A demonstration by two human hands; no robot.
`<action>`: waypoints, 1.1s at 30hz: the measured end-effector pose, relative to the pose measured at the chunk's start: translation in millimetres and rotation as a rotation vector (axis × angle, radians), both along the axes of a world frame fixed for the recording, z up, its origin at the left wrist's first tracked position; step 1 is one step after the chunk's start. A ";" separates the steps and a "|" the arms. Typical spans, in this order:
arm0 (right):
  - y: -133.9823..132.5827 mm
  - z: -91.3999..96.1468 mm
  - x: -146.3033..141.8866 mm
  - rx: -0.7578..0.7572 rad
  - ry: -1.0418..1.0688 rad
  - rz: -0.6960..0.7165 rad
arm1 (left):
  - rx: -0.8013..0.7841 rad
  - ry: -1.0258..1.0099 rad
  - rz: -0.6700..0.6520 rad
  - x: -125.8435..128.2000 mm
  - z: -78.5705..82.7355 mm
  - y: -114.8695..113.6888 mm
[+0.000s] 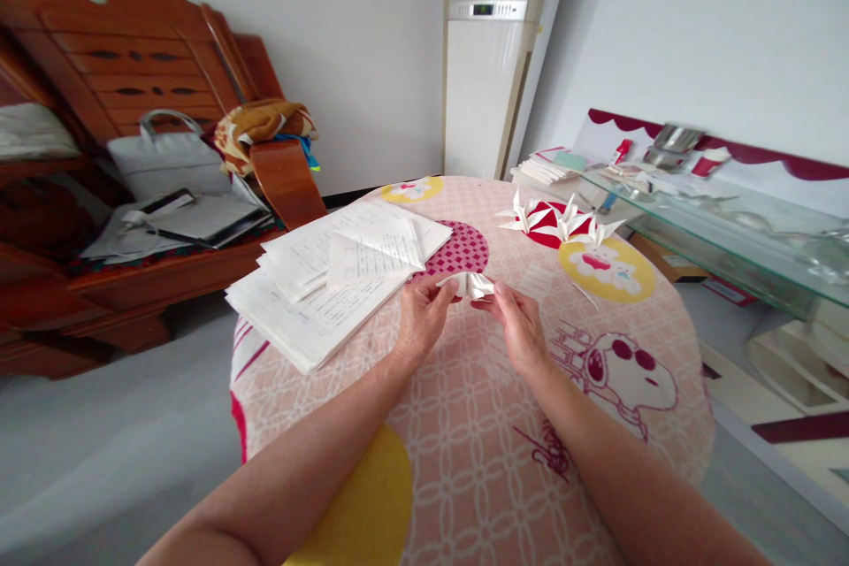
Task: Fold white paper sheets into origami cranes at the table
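Note:
Between my two hands, above the middle of the round table, is a small white folded paper crane with its wings spread to the sides. My left hand pinches its left wing between thumb and fingers. The opposite wing is pinched by my right hand. Just beyond and to the left lies a stack of printed paper sheets, with a creased sheet on top. Several finished white paper cranes stand together at the far right of the table.
A patterned pink cloth covers the table. At the right, a glass shelf holds a red cup and metal containers. A wooden bench on the left carries a grey bag. Behind stands a tall white air conditioner.

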State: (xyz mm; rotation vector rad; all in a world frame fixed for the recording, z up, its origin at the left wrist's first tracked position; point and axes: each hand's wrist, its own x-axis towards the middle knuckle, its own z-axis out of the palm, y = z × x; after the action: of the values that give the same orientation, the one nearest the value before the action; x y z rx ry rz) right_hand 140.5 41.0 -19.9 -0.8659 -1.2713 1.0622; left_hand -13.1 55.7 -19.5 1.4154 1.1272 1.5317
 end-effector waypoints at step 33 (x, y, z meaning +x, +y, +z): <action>-10.4 12.6 -2.0 0.242 -0.265 -0.366 | -0.063 -0.256 -0.068 16.8 12.4 -16.0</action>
State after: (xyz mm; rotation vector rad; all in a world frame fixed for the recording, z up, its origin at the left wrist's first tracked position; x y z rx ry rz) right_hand 138.5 30.6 -7.2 -1.0264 -1.3604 0.5042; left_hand 3.7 39.7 -7.2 1.1648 0.9538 1.5639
